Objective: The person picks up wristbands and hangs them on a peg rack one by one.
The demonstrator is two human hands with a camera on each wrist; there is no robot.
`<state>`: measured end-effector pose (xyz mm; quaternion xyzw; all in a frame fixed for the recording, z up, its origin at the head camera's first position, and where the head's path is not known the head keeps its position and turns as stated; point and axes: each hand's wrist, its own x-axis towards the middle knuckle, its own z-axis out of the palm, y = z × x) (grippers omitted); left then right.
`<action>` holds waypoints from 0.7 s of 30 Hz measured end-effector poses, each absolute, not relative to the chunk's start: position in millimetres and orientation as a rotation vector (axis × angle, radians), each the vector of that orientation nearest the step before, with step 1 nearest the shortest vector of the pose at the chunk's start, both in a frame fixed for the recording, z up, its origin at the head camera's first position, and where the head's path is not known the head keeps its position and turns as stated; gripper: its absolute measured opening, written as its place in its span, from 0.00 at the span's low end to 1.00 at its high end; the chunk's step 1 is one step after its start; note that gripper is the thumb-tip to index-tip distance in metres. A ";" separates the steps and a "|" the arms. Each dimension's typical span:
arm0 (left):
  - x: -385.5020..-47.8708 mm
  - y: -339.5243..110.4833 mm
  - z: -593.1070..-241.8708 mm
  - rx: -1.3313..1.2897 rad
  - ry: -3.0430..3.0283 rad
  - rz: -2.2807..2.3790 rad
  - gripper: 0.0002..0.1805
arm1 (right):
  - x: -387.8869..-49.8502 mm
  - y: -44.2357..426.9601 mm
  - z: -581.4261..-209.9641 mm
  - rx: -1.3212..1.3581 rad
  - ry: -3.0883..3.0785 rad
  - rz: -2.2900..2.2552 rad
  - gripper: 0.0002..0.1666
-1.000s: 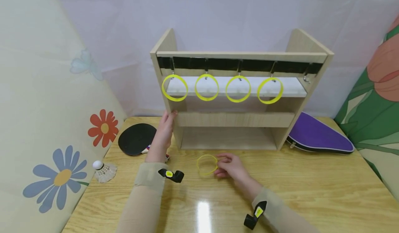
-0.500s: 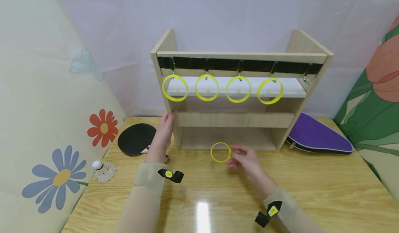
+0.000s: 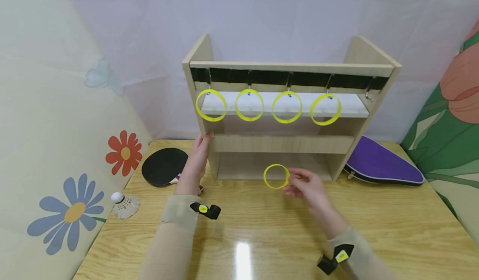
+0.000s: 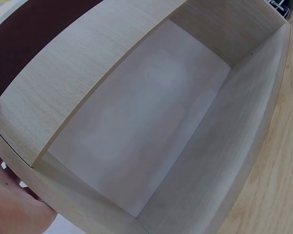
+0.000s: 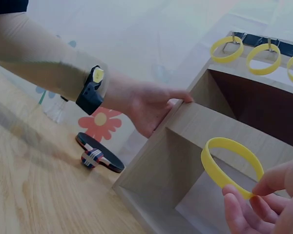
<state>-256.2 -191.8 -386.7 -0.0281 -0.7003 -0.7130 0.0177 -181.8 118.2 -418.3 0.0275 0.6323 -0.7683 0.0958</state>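
My right hand (image 3: pixel 308 188) pinches a thin yellow ring (image 5: pixel 211 168), like a silicone wristband, between thumb and fingers. It is held up in front of the bottom compartment of a small wooden shelf (image 3: pixel 280 144). My left hand (image 3: pixel 197 157) grips the shelf's left side panel, thumb on the front edge and fingers on the outer side. Several similar yellow rings (image 3: pixel 249 118) hang in a row from metal hooks on the black strip (image 3: pixel 269 77) near the shelf's top. The hook (image 3: pixel 368 95) at the far right carries no ring.
Left of the shelf lie a black table tennis paddle (image 3: pixel 164 166) and, nearer, a shuttlecock (image 3: pixel 125 205). A purple zipped case (image 3: pixel 381 162) leans by the shelf's right side. Everything stands on a wooden table (image 3: pixel 269 238) before draped cloth.
My right hand has carried the yellow ring rightward and up from lower down near the table. My left hand has stayed on the shelf's side panel.
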 end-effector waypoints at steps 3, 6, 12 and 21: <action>-256.4 -191.6 -386.5 -0.081 -2.187 -2.211 0.31 | -181.6 123.3 -413.9 0.069 1.864 -2.308 0.26; -256.0 -191.6 -386.3 -0.069 -2.190 -2.205 0.30 | -181.3 128.7 -409.6 0.055 1.864 -2.334 0.27; -256.7 -190.7 -384.7 -0.082 -2.195 -2.202 0.31 | -178.7 140.0 -400.4 0.082 1.873 -2.393 0.25; -257.9 -191.0 -384.9 -0.090 -2.184 -2.203 0.30 | -171.8 157.0 -382.7 0.063 1.845 -2.508 0.18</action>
